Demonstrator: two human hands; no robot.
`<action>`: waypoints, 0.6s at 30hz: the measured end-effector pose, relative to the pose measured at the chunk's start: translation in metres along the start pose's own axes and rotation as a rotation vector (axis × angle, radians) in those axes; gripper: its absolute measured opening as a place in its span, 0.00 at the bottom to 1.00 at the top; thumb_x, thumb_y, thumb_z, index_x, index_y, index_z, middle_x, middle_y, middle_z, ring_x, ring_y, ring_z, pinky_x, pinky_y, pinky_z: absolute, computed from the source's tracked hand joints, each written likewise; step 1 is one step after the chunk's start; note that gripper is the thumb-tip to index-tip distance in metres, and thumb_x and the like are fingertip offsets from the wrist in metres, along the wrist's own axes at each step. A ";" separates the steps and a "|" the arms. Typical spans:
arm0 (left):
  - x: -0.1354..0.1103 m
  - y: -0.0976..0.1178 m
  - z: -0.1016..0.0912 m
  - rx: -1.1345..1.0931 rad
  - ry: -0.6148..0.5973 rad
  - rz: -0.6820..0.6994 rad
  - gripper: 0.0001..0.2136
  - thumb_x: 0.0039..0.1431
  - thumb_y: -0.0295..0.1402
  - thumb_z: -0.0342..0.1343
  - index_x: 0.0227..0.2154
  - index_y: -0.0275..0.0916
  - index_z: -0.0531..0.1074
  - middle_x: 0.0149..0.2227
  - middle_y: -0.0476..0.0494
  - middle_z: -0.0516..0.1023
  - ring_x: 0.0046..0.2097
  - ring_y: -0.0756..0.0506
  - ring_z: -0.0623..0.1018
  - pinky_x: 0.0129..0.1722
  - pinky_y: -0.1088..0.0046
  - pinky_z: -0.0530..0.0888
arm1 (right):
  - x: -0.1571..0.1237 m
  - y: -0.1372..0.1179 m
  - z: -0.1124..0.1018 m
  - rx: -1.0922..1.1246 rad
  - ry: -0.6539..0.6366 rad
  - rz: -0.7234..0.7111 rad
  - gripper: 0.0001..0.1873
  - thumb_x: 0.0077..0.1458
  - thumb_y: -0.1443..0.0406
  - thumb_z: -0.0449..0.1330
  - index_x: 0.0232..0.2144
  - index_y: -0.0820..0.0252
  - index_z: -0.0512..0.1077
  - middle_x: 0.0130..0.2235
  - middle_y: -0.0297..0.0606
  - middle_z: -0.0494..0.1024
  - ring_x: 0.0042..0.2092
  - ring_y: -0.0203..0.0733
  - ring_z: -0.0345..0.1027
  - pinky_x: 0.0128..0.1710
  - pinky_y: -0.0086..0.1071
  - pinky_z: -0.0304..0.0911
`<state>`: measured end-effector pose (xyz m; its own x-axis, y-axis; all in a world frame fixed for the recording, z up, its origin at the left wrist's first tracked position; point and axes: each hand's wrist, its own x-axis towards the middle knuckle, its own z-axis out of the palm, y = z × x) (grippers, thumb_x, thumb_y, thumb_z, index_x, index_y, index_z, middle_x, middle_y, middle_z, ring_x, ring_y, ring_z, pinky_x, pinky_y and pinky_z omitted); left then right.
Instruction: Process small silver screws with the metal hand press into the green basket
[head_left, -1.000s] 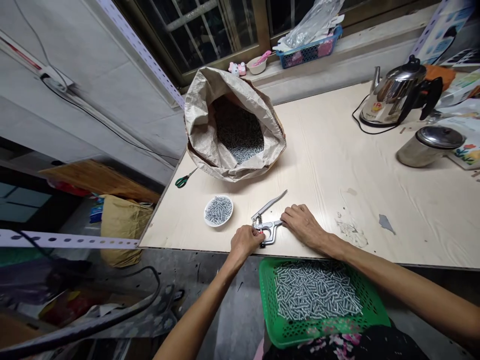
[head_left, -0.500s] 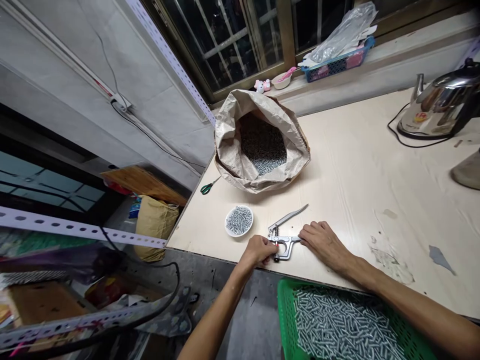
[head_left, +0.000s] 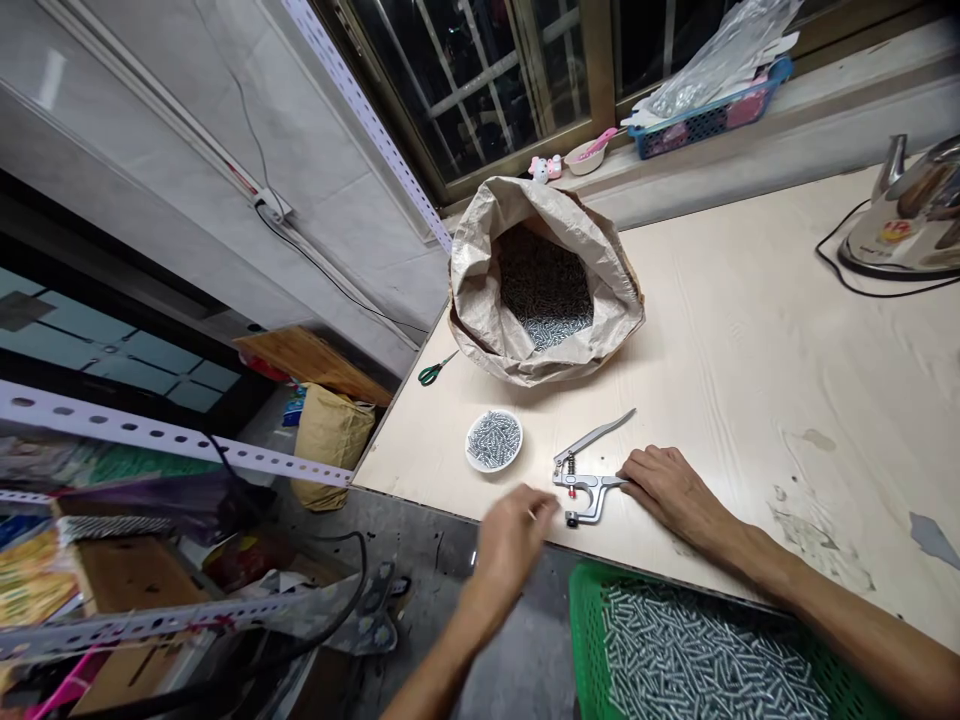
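Observation:
My right hand (head_left: 671, 490) is closed round the end of the lower handle of silver snap pliers (head_left: 592, 490), lying on the table with their upper handle raised. A small red part shows in the jaw. My left hand (head_left: 510, 535), blurred by motion, is just left of the pliers at the table's front edge. Its thumb and fingers are pinched together, with a small pale spot between them that I cannot make out. Beyond it stands a white bowl (head_left: 494, 441) of small metal screw-like pieces. Below the table edge, a green basket (head_left: 589, 630) holds many similar, larger-looking metal pieces.
A large open paper sack (head_left: 480, 320) of metal pieces stands at the back of the table (head_left: 720, 330). Green-handled scissors (head_left: 430, 374) lie near the left edge. A steel kettle (head_left: 904, 225) is at the right, and a blue basket (head_left: 705, 120) sits on the windowsill.
My left hand has moved away from the pliers' jaw, leftward and toward me. My right hand keeps its hold on the handle. The view has shifted slightly.

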<state>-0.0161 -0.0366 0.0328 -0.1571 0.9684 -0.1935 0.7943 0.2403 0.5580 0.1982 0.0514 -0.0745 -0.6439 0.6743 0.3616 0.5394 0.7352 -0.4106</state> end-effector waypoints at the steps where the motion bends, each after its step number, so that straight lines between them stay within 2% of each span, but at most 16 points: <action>1: 0.012 -0.011 -0.010 0.077 0.156 -0.022 0.10 0.59 0.33 0.52 0.36 0.38 0.78 0.38 0.40 0.80 0.39 0.44 0.77 0.41 0.68 0.70 | 0.000 0.000 0.000 0.000 0.000 -0.001 0.10 0.64 0.64 0.49 0.32 0.57 0.67 0.32 0.36 0.71 0.35 0.41 0.61 0.36 0.35 0.51; 3: 0.037 -0.033 -0.028 0.211 0.355 -0.080 0.11 0.61 0.33 0.49 0.38 0.37 0.77 0.39 0.40 0.78 0.39 0.44 0.76 0.39 0.69 0.69 | 0.000 0.000 0.001 -0.005 0.006 -0.002 0.10 0.64 0.64 0.49 0.32 0.57 0.67 0.32 0.36 0.71 0.35 0.41 0.61 0.36 0.35 0.51; 5: 0.057 -0.049 -0.039 0.300 0.390 -0.116 0.11 0.61 0.33 0.49 0.38 0.36 0.76 0.39 0.40 0.77 0.38 0.44 0.76 0.37 0.71 0.68 | 0.000 0.000 0.001 -0.013 0.014 -0.009 0.11 0.64 0.65 0.48 0.31 0.57 0.68 0.32 0.36 0.71 0.34 0.41 0.61 0.35 0.35 0.51; 8: 0.071 -0.058 -0.039 0.376 0.351 -0.142 0.11 0.61 0.35 0.51 0.37 0.37 0.76 0.39 0.41 0.76 0.38 0.45 0.76 0.34 0.73 0.67 | 0.001 0.000 0.001 -0.019 0.027 -0.019 0.11 0.64 0.65 0.48 0.32 0.57 0.68 0.32 0.36 0.71 0.34 0.40 0.62 0.34 0.35 0.51; 13: 0.078 -0.052 -0.031 0.440 0.293 -0.173 0.11 0.61 0.36 0.51 0.38 0.39 0.76 0.41 0.41 0.76 0.40 0.45 0.76 0.34 0.73 0.65 | 0.000 0.000 0.003 -0.018 0.041 -0.017 0.10 0.63 0.64 0.48 0.32 0.57 0.68 0.32 0.37 0.71 0.34 0.40 0.62 0.34 0.35 0.52; 18: 0.089 -0.049 -0.035 0.437 0.255 -0.224 0.11 0.59 0.36 0.52 0.34 0.37 0.77 0.41 0.39 0.77 0.41 0.43 0.76 0.34 0.73 0.65 | 0.000 0.001 0.003 -0.003 0.043 -0.017 0.10 0.63 0.64 0.48 0.32 0.57 0.68 0.32 0.36 0.71 0.34 0.40 0.62 0.34 0.36 0.52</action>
<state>-0.0899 0.0399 0.0165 -0.4439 0.8953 -0.0372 0.8864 0.4448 0.1282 0.1967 0.0517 -0.0774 -0.6288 0.6643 0.4042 0.5303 0.7465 -0.4020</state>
